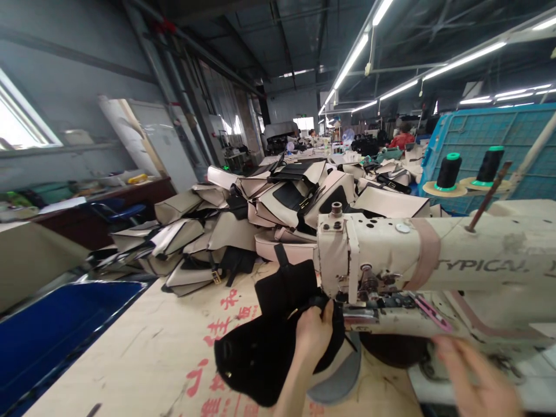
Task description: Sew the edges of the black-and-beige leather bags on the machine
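My left hand (313, 329) is closed on a black bag (260, 353), gripping its edge close to the needle end of the sewing machine (382, 249). The bag's dark side faces up, and a black flap (286, 286) with a narrow tab stands beyond my fingers. Below the machine arm a grey rounded piece (336, 382) shows under the bag. My right hand (482, 376) is at the lower right, apart from the bag and smeared by motion. Its fingertips are near pink thread snips (432, 313) lying on the machine; whether they touch anything is unclear.
A heap of cream bags with black trim (278, 202) fills the back of the wooden table (152, 347). At left stands a blue bin (65, 341). Black thread cones (449, 172) and a blue mesh crate (504, 139) are behind the machine. Farther back are people and workstations.
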The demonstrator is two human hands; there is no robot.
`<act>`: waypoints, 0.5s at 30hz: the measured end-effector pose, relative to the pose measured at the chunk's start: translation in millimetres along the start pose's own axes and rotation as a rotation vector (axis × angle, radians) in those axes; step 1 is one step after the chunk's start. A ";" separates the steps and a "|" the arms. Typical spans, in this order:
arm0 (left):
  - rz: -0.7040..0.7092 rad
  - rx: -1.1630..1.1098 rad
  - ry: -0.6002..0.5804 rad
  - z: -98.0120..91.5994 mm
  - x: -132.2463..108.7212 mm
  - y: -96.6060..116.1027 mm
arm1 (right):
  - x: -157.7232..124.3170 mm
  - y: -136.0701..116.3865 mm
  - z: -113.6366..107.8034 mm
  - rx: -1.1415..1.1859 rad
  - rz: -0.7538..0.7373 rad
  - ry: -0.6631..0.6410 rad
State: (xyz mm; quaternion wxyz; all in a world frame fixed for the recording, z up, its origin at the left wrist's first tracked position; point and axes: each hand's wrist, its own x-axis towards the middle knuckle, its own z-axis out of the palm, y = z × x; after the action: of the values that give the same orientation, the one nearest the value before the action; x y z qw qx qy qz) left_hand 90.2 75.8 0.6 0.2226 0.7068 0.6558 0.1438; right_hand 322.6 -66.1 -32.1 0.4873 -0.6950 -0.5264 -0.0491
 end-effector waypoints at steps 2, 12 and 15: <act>0.002 0.001 -0.005 -1.0 -0.8 0.5 | -5.4 -54.4 45.8 0.108 0.065 -0.325; 0.019 0.006 -0.011 -2.8 -0.8 3.8 | 10.3 -104.8 125.0 0.364 0.336 -0.406; 0.017 0.023 0.004 -2.3 -1.0 5.1 | 3.4 -109.1 131.1 0.493 0.468 -0.360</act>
State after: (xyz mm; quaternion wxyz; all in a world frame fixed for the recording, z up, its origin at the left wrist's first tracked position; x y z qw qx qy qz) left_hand 93.4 74.9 5.2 0.2120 0.7146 0.6519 0.1392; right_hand 180.7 28.7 -30.1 0.5377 -0.6557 -0.4268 0.3142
